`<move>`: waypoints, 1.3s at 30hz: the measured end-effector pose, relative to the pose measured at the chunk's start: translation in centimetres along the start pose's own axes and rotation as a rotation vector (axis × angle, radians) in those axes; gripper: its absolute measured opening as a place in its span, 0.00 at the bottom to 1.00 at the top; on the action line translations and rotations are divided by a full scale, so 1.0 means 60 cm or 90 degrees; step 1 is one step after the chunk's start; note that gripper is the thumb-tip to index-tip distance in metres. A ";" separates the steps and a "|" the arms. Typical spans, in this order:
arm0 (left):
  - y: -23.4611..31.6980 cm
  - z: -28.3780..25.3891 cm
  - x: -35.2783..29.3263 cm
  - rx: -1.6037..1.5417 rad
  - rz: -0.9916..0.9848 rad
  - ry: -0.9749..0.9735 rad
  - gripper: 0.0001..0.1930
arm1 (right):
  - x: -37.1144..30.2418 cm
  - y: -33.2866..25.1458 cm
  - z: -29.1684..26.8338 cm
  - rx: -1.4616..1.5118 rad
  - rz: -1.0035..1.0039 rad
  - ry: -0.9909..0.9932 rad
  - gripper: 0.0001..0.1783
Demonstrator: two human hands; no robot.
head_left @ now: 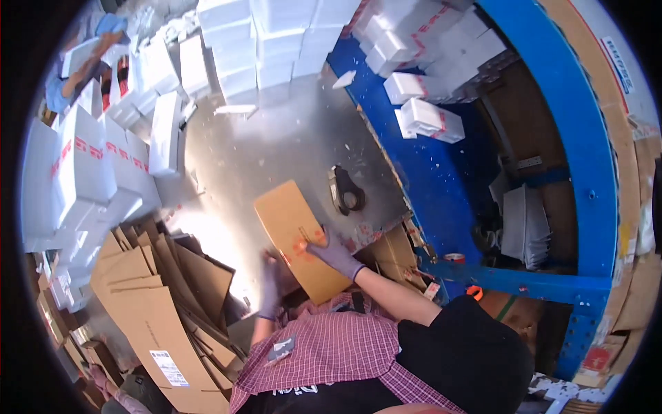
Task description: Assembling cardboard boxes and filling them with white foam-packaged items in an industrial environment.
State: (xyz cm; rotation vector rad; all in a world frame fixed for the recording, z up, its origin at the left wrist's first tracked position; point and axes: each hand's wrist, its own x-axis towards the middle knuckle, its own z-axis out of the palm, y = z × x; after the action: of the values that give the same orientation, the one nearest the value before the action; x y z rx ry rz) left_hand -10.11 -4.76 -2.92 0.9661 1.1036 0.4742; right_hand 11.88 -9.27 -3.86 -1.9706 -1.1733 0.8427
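Note:
A brown cardboard box (288,210) with a red print stands tilted in front of my body, over the near edge of the metal table. My right hand (334,254), in a purple glove, grips its right side with the thumb on the printed face. Left of the box is my left hand (269,288), gloved the same way. Its fingers stretch upward, somewhat blurred, and appear to hold nothing. Beyond the box, a black hand-held tape dispenser (347,191) lies on the metal table (255,148).
Flattened cardboard cartons (162,324) lean at my left. White boxes (83,165) are stacked at the left and far side. A blue metal rack (579,131) with more white boxes (433,120) borders the right. Another person (86,62) is at the far left.

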 end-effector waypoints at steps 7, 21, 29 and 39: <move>0.095 0.148 -0.093 0.407 0.426 0.066 0.57 | 0.065 -0.114 -0.153 0.363 0.122 -0.214 0.29; 0.674 0.455 -0.335 -0.142 1.203 -0.211 0.08 | -0.097 -0.417 -0.661 0.678 -0.588 0.459 0.36; 0.564 0.285 -0.210 -0.566 0.669 -0.701 0.19 | 0.035 -0.008 -0.499 0.175 0.109 0.277 0.19; 0.567 0.331 0.003 -0.541 0.744 -0.480 0.19 | 0.499 0.047 -0.490 -0.111 0.032 0.111 0.33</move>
State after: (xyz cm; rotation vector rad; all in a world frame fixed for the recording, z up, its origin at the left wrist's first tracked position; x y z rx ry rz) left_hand 12.26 5.09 28.02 0.7968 -0.4622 1.2483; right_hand 48.18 10.17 4.72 -2.1742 -1.1306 0.5962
